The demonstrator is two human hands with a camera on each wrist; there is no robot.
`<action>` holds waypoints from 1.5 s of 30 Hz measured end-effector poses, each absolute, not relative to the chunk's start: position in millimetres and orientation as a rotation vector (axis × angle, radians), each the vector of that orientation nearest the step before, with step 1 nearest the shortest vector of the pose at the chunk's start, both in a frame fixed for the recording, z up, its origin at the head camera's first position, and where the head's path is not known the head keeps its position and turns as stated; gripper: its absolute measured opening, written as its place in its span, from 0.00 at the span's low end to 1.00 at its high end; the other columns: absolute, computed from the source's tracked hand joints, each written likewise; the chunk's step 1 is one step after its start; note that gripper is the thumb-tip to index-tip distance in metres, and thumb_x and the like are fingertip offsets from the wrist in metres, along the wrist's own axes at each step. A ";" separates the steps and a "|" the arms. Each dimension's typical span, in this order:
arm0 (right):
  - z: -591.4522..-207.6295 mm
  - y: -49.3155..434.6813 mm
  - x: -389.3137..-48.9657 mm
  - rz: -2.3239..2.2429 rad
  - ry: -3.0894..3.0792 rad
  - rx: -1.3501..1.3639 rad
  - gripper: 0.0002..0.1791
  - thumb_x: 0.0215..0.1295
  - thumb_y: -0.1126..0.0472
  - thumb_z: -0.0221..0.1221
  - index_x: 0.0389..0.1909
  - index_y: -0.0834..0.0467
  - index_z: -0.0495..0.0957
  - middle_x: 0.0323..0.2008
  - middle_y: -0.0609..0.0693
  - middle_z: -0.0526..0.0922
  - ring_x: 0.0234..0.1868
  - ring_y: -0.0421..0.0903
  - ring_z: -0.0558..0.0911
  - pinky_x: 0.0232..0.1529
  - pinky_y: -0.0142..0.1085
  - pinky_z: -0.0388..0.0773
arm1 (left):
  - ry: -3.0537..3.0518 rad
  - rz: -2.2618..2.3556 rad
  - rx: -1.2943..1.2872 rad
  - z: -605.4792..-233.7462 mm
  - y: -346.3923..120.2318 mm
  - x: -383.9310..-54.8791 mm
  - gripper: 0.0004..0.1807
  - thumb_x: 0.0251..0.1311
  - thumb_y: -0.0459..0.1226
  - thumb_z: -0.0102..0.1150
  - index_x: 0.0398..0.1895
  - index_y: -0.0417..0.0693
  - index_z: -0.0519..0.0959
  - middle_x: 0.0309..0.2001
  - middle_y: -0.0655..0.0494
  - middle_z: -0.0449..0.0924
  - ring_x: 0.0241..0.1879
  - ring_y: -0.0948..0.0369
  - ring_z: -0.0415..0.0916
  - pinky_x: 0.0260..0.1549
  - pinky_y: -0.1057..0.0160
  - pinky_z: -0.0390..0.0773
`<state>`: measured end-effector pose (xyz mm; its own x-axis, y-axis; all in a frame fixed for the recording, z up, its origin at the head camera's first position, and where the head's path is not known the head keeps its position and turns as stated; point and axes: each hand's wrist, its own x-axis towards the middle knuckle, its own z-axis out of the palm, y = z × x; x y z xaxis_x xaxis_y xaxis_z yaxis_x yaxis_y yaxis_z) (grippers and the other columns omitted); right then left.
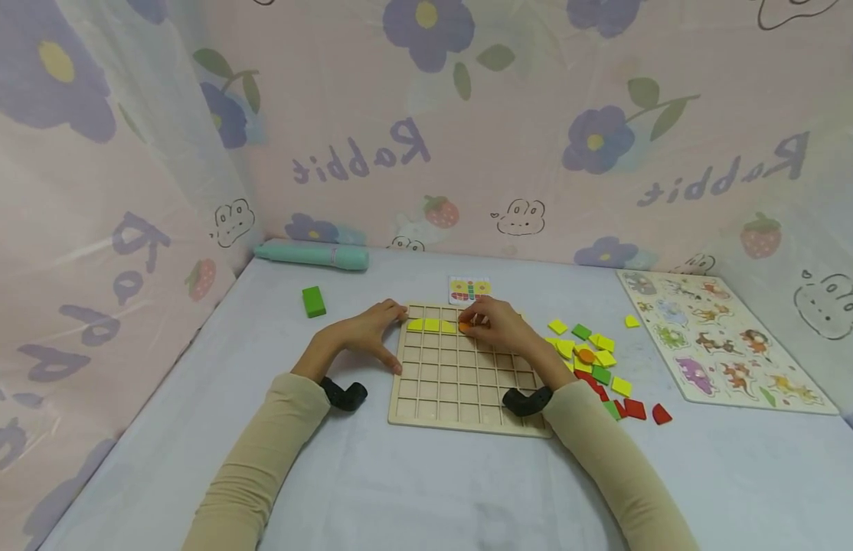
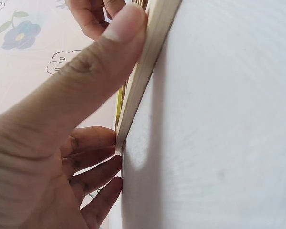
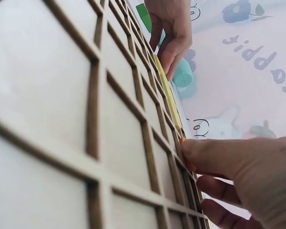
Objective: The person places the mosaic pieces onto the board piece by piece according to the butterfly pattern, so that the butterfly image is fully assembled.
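A wooden grid board lies flat on the table. Three yellow pieces sit side by side in its second row from the back. My right hand is over that row and pinches a small orange piece at the cell just right of the yellow ones. In the right wrist view the thumb covers most of the orange piece. My left hand rests against the board's left side, thumb on the edge and the fairly straight fingers at the far corner.
Loose yellow, green, red and orange pieces are scattered right of the board. A pattern card lies behind it. An animal puzzle board is at the far right. A green block and a teal cylinder lie at the back left.
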<state>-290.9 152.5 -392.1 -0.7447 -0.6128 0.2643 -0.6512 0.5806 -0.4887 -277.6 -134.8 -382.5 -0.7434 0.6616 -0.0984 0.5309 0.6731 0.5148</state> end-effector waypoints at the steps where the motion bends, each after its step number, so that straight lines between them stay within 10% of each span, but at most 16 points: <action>1: -392.1 152.6 -290.9 0.888 -2.730 1.101 0.10 0.56 0.66 0.64 0.41 0.62 0.81 0.37 0.52 0.81 0.37 0.47 0.79 0.46 0.43 0.76 | 2.611 0.675 0.958 -382.4 -134.8 -277.5 0.49 0.34 0.52 0.76 0.60 0.40 0.64 0.66 0.45 0.56 0.67 0.51 0.51 0.66 0.52 0.54; 7: -389.6 152.8 -290.3 0.889 -2.720 1.113 0.10 0.56 0.66 0.64 0.40 0.62 0.83 0.36 0.52 0.84 0.40 0.51 0.80 0.62 0.49 0.64 | 2.616 0.672 0.974 -381.0 -134.1 -277.0 0.49 0.35 0.52 0.76 0.60 0.40 0.64 0.66 0.44 0.56 0.67 0.50 0.51 0.66 0.52 0.54; 15: -382.7 189.1 -285.3 0.861 -2.720 0.942 0.10 0.59 0.65 0.61 0.42 0.64 0.81 0.37 0.56 0.80 0.36 0.49 0.78 0.36 0.42 0.77 | 2.617 0.666 0.985 -380.9 -134.5 -277.1 0.50 0.35 0.52 0.76 0.61 0.40 0.63 0.65 0.45 0.56 0.66 0.51 0.52 0.66 0.52 0.54; 26: -371.7 273.4 -273.0 0.733 -2.934 0.402 0.12 0.61 0.61 0.61 0.42 0.64 0.80 0.36 0.58 0.79 0.37 0.52 0.74 0.38 0.42 0.73 | 2.624 0.669 1.004 -383.7 -138.4 -277.3 0.50 0.35 0.53 0.76 0.60 0.39 0.63 0.65 0.44 0.56 0.66 0.50 0.52 0.65 0.51 0.55; 45: -356.2 346.0 -248.3 0.682 -3.049 0.236 0.13 0.61 0.65 0.58 0.45 0.67 0.77 0.35 0.61 0.78 0.36 0.54 0.73 0.36 0.42 0.71 | 2.628 0.666 0.982 -385.8 -135.0 -276.9 0.49 0.35 0.53 0.76 0.60 0.41 0.63 0.65 0.45 0.57 0.66 0.50 0.52 0.66 0.52 0.55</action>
<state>-248.3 346.0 -356.2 -0.9887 -0.1444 0.0412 -0.1482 0.8939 -0.4230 -276.9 -135.0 -385.8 -0.7388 0.6694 -0.0776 0.5517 0.6669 0.5008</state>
